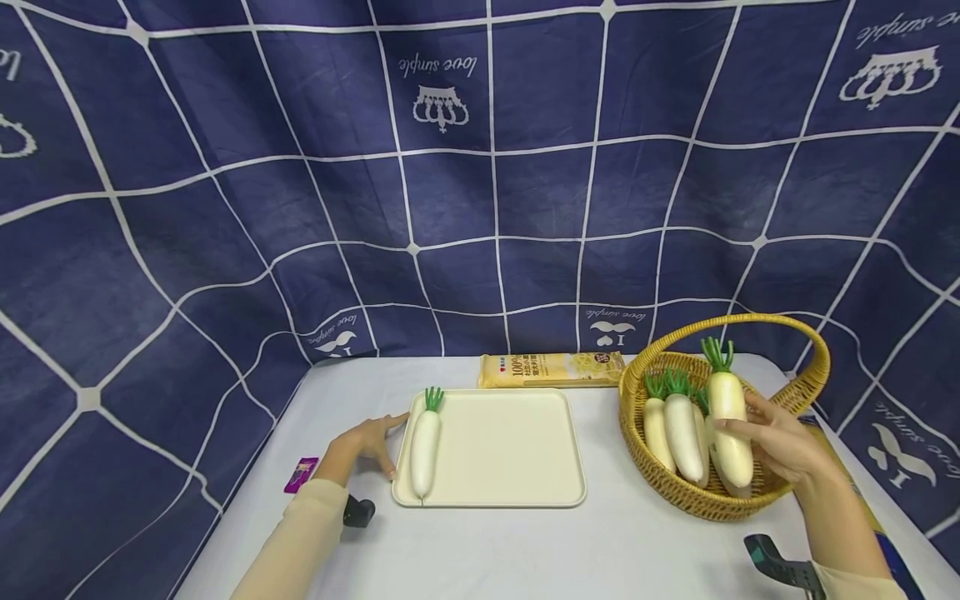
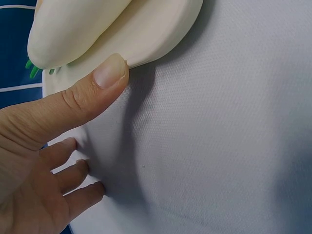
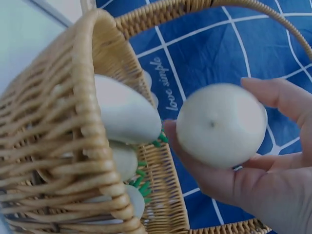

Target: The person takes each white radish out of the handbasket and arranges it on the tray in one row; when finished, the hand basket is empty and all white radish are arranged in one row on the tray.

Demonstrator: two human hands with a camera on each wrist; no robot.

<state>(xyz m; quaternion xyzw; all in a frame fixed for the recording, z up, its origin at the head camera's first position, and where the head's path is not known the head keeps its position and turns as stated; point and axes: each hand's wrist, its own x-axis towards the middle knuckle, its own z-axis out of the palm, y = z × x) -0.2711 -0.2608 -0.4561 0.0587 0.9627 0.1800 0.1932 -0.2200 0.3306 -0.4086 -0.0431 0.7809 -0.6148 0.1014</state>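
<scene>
My right hand (image 1: 776, 433) grips a white radish (image 1: 729, 400) with green leaf stubs, thumb across its front, over the right side of a wicker basket (image 1: 675, 492). In the right wrist view the rounded end of this radish (image 3: 219, 124) faces the camera. Several more radishes (image 1: 682, 429) lean inside the basket, leaves upward. My left hand (image 1: 371, 442) is at the left edge of a cream tray (image 1: 502, 450), fingers spread. Its thumb (image 2: 105, 75) lies at the tray's rim in the left wrist view, the other fingertips on the tablecloth. One long radish (image 1: 425, 450) lies along the tray's left side.
Behind the tray lies a yellow food packet (image 1: 551, 369). A small purple sachet (image 1: 302, 475) is left of my left hand. The basket's arched handle (image 1: 738, 318) rises at the back. A blue checked curtain (image 1: 480, 192) hangs behind the white table (image 1: 480, 550).
</scene>
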